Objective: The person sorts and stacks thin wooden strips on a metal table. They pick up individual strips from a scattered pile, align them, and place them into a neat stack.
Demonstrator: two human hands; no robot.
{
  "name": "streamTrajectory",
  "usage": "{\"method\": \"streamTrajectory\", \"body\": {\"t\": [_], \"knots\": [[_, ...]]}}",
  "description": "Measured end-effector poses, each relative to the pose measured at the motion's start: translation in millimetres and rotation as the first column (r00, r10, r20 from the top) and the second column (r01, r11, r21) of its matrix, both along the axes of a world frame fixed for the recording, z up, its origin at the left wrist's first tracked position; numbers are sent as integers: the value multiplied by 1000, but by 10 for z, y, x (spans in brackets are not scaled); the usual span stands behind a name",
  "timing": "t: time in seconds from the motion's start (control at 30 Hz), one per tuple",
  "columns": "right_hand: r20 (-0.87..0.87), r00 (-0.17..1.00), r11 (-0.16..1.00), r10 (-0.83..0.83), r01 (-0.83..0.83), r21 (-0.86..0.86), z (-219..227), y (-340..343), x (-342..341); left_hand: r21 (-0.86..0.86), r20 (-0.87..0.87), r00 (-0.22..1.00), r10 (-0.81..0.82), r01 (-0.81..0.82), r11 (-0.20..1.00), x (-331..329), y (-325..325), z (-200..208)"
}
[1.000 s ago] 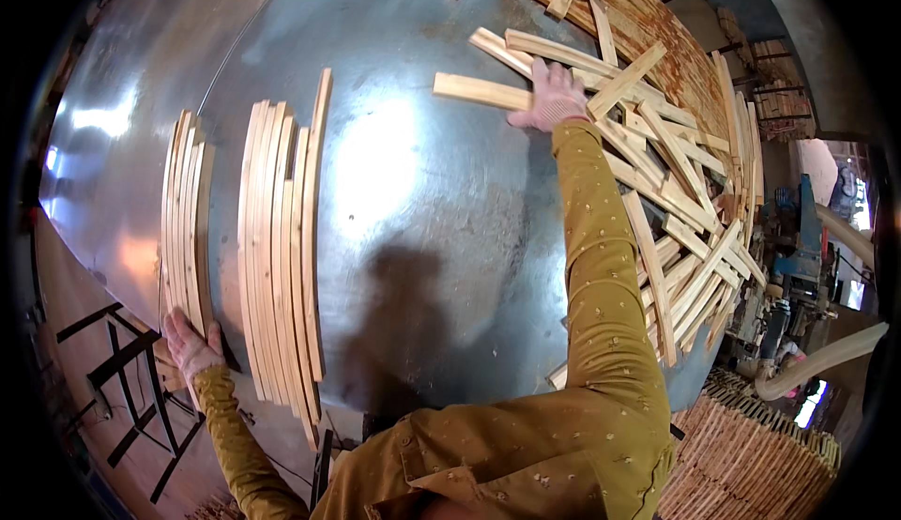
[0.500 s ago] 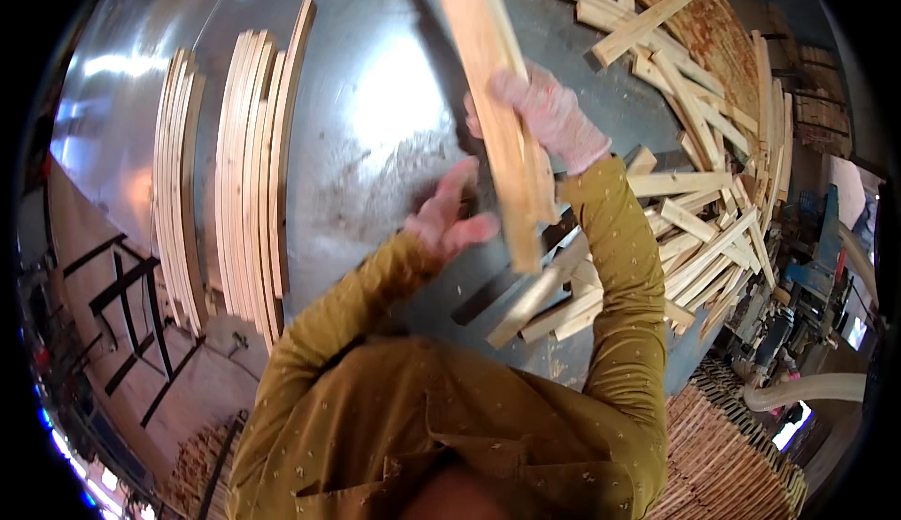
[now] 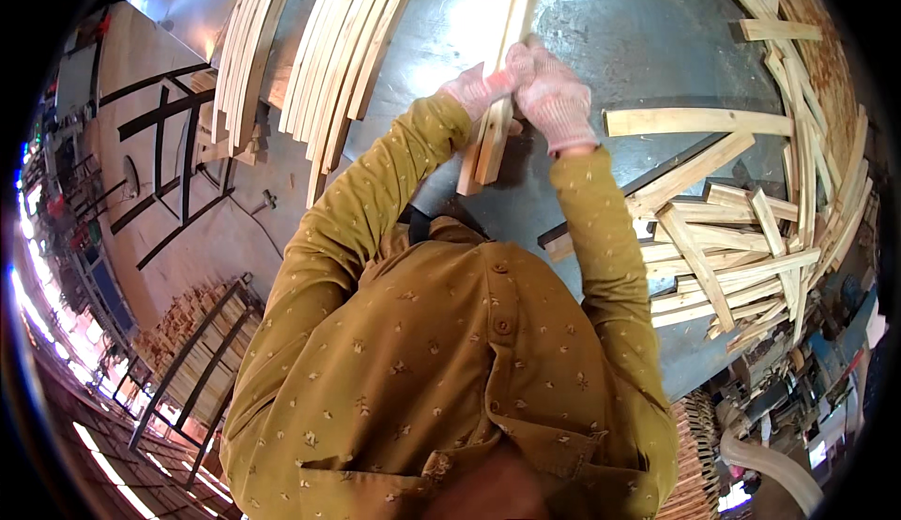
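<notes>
My left hand (image 3: 477, 90) and my right hand (image 3: 556, 99), both in pinkish-white knit gloves, are closed around a small bundle of pale wooden strips (image 3: 489, 149). At least two strips show at the near end, side by side and slightly uneven. The far ends run away from me past the top edge of the view. My fingers meet over the strips, so the wood between the hands is partly hidden. Left of my hands lies a row of aligned strips (image 3: 349, 37) on the metal tabletop (image 3: 648, 60).
Another row of strips (image 3: 251, 41) lies farther left, overhanging the table edge. A loose heap of strips (image 3: 741, 262) spreads over the right side. A rusty-brown board (image 3: 831, 60) is at the far right. Black metal frames (image 3: 183, 154) stand on the floor at left.
My left hand, open and apart before, now grips the wooden strips with my right hand. The strips have come nearer the table and point away from me. The view has shifted.
</notes>
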State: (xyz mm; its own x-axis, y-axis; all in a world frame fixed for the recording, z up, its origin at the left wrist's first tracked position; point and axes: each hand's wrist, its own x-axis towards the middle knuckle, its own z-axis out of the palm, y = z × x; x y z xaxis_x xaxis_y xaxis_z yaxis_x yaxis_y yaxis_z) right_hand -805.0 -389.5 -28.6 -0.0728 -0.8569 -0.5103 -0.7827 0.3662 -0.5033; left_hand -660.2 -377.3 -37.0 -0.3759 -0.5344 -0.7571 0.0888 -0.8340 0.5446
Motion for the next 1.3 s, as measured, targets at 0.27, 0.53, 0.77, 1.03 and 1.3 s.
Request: {"method": "streamTrajectory", "body": {"t": [0.27, 0.53, 0.77, 1.03, 1.3], "knots": [[-494, 494, 676, -716, 669, -310, -464, 218, -1099, -158, 655, 756, -12, 153, 975, 315, 159, -372], [293, 759, 803, -582, 593, 60, -699, 630, 237, -148, 988, 70, 138, 697, 702, 1181, 227, -64], [117, 983, 981, 141, -123, -150, -362, 324, 1064, -215, 959, 82, 271, 835, 506, 1393, 266, -298], [-568, 449, 705, -689, 598, -382, -361, 1452, -1571, -233, 963, 145, 229, 873, 428, 1136, 287, -265], [910, 83, 477, -406, 869, 134, -273, 531, -867, -318, -30, 931, -364, 337, 886, -359, 520, -411]]}}
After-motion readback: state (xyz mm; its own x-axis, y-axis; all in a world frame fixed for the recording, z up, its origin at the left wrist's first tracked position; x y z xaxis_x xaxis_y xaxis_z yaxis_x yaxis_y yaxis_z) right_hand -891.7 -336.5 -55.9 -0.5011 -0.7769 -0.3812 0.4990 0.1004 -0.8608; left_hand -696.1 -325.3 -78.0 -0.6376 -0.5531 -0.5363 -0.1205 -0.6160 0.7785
